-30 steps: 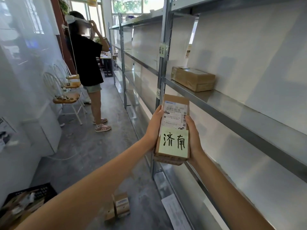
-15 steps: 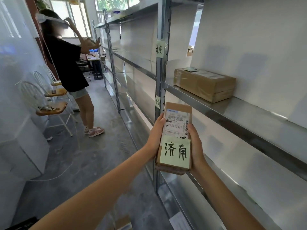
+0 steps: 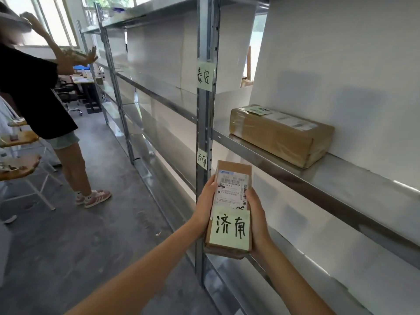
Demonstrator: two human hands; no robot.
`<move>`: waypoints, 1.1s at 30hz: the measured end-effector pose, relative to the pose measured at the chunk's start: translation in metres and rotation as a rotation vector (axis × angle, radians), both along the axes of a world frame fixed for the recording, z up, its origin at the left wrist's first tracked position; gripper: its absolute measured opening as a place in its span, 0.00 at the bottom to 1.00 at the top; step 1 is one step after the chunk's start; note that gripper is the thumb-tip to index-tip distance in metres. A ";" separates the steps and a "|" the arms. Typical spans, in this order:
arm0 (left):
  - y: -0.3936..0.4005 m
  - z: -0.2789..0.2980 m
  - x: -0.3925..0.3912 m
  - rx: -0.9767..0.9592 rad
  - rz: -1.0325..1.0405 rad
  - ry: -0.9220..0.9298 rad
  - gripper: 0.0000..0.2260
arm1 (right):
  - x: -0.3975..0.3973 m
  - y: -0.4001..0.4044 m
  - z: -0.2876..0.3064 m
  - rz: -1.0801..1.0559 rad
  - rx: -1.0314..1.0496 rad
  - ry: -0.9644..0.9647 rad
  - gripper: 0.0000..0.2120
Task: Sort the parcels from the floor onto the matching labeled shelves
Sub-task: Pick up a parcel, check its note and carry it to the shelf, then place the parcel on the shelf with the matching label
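I hold a small brown cardboard parcel (image 3: 234, 178) upright in front of me, with a shipping label and a green sticky note reading 济南. My left hand (image 3: 205, 210) grips its left side and my right hand (image 3: 256, 219) grips its right side. It hangs in front of the grey shelf upright (image 3: 204, 123). On that upright, a green shelf label 济南 (image 3: 201, 158) sits just above and left of the parcel. A second label 泰安 (image 3: 205, 76) is stuck higher up. A larger taped brown parcel (image 3: 279, 135) lies on the metal shelf (image 3: 341, 185) to the right.
Long metal racking runs along the right wall into the distance. Another person (image 3: 38, 103) in a black top stands at the left, reaching toward a farther shelf. White wire chairs with wooden seats (image 3: 20, 164) stand at the far left. The floor is grey concrete.
I have come closer to the upright and shelf, which now look larger. The parcel stays held in both hands. The other person has leaned toward the racking.
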State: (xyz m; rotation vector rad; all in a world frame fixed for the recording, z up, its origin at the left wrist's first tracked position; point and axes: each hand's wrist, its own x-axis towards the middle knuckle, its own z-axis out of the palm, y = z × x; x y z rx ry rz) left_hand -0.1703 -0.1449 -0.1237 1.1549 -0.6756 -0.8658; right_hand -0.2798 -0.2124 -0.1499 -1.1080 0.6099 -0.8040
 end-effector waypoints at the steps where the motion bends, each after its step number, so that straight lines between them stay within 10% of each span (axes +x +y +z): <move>1: -0.002 -0.002 0.007 0.003 -0.024 -0.011 0.19 | 0.007 0.002 -0.001 -0.026 0.012 -0.001 0.35; 20: 0.000 -0.017 0.096 -0.002 -0.544 -0.034 0.16 | 0.081 0.063 -0.010 -0.514 0.067 -0.003 0.42; 29: -0.002 -0.030 0.106 0.087 -0.642 -0.032 0.25 | 0.080 0.062 -0.019 -0.640 0.083 0.037 0.42; 33: 0.001 -0.043 0.115 0.250 -0.687 -0.001 0.47 | 0.080 0.064 -0.017 -0.716 0.107 0.047 0.33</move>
